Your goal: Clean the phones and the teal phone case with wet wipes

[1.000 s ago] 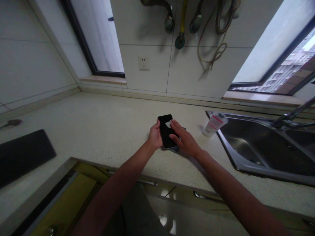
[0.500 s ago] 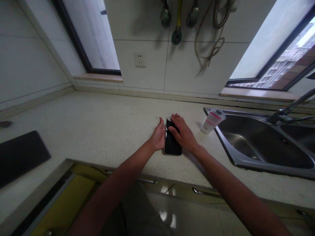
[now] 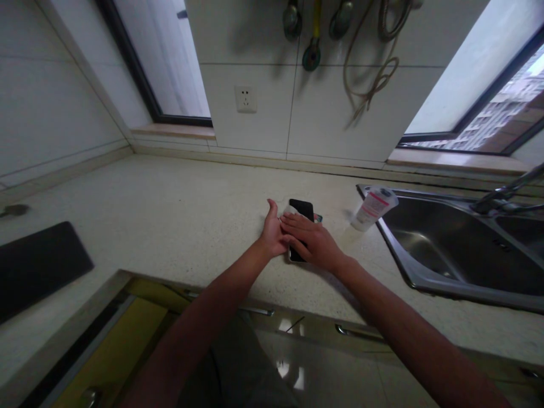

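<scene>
A black smartphone (image 3: 302,207) is held slightly tilted over the counter, its top end and lower edge showing. My left hand (image 3: 273,233) grips its left side, thumb pointing up and the other fingers hidden behind the phone. Across the screen lies my right hand (image 3: 314,241), fingers together and pointing left, pressing a crumpled white tissue (image 3: 289,210) that peeks out above the fingertips. A small colourful patch (image 3: 318,218) shows at the phone's right edge; I cannot make out what it is.
A clear plastic cup (image 3: 374,208) with pink print stands right of my hands, beside the steel sink (image 3: 420,238). At the far left lies a dark flat board (image 3: 38,266). Behind the pale counter (image 3: 191,209) rises a tiled wall with a socket (image 3: 245,100).
My right hand has slid left and down across the phone with the tissue, uncovering the phone's top end. The left hand stays at the phone's left side.
</scene>
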